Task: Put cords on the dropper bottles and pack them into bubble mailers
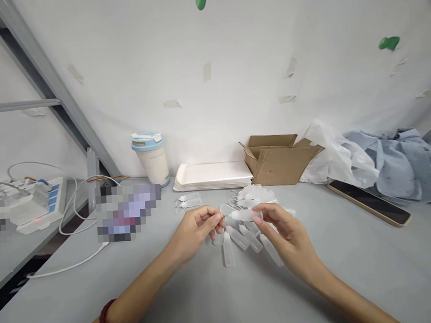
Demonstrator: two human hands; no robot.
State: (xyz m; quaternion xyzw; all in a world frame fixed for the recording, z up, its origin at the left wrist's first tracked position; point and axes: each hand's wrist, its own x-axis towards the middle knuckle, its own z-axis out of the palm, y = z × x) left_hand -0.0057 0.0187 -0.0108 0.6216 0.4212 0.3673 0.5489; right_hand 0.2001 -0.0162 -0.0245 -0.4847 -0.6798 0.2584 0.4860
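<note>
My right hand (287, 235) holds a small translucent squeeze bottle (245, 215) level, thumb and fingers pinched on its base end. The bottle's narrow nozzle points left, and a thin looped strap curves off its neck. At that nozzle end my left hand (200, 230) is closed in a pinch. Whatever lies between those fingertips is too small to make out. Below and behind both hands, several similar bottles lie loose on the grey table (209, 298), among them one bottle (228, 251) pointing away from me. A pile of more bottles (256, 194) sits just behind the held one.
Two bottles (190, 200) lie apart at the left. Along the wall stand a lidded cup (153, 160), a stack of white envelopes (212, 175), an open cardboard box (283, 164) and a plastic bag (341, 156). A phone (367, 203) rests right; a cable (72, 267) runs left.
</note>
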